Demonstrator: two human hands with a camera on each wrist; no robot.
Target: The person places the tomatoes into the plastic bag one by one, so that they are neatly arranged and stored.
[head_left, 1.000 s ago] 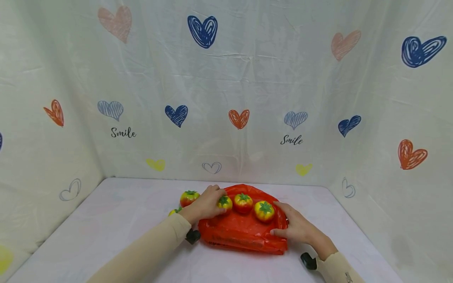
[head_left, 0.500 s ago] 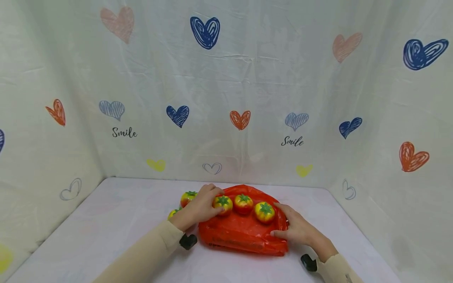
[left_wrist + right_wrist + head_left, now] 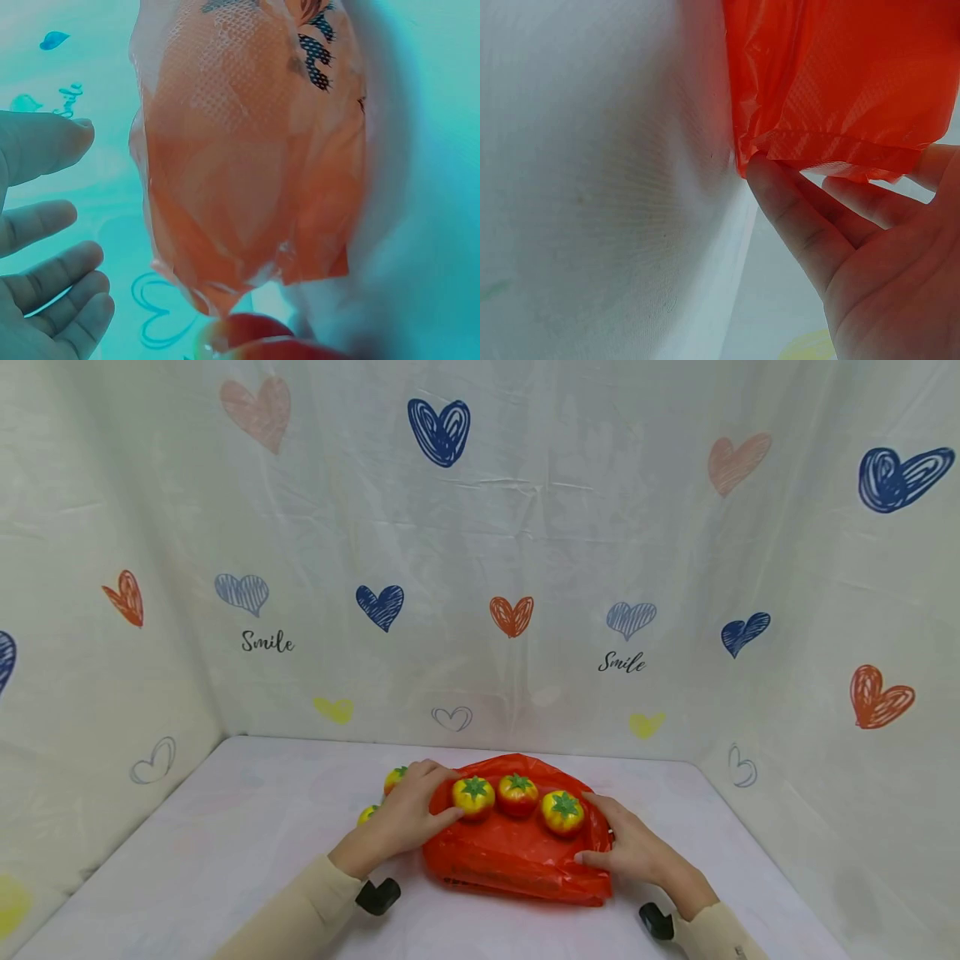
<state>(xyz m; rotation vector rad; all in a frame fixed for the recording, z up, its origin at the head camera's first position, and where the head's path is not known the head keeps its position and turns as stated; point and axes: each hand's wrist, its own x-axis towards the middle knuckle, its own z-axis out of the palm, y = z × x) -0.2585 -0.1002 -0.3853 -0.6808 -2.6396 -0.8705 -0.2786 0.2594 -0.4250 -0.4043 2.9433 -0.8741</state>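
Three red-yellow toy tomatoes with green star tops lie in a row on a red plastic bag (image 3: 495,852): a left one (image 3: 473,798), a middle one (image 3: 517,795) and a right one (image 3: 562,812). My left hand (image 3: 405,810) is spread just left of the left tomato, its thumb near or touching that tomato. The left wrist view shows its fingers (image 3: 64,274) apart from the bag. My right hand (image 3: 637,839) holds the bag's right edge, thumb over the near part and fingers along the far side. Bag film hides some right fingertips in the right wrist view.
Two more tomatoes, a far one (image 3: 393,779) and a near one (image 3: 367,814), sit left of the bag, partly hidden behind my left hand. A white table (image 3: 247,827) lies below. A curtain (image 3: 562,710) with printed hearts stands behind and at the sides.
My left hand has let go of the left tomato on the bag and drawn back to the left and nearer. My right hand stays at the bag's edge.
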